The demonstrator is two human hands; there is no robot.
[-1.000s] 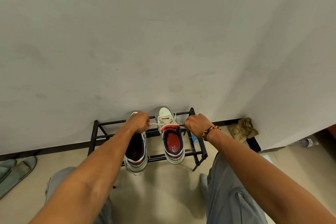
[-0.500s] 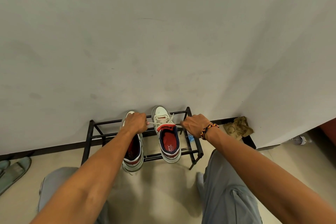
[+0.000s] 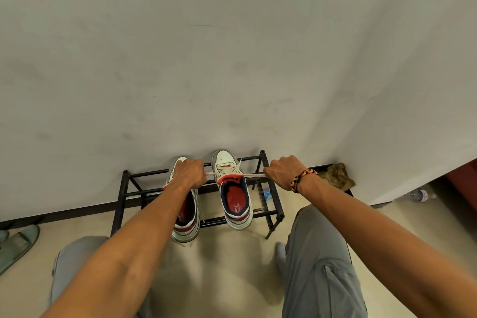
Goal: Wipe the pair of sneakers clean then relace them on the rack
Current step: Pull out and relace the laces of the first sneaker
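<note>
Sneakers (image 3: 235,196) on wire rack (image 3: 268,214): left hand (image 3: 189,173), right hand (image 3: 282,171) fisted, pulling flat lace (image 3: 254,176) taut.

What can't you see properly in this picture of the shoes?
- Head view: the front of the left shoe, laces included, is covered by the left hand.
- The lace ends vanish inside both fists, the right hand too.
- The insole print in the right shoe is too small to read.
- The slipper is cut off by the left edge.
</note>
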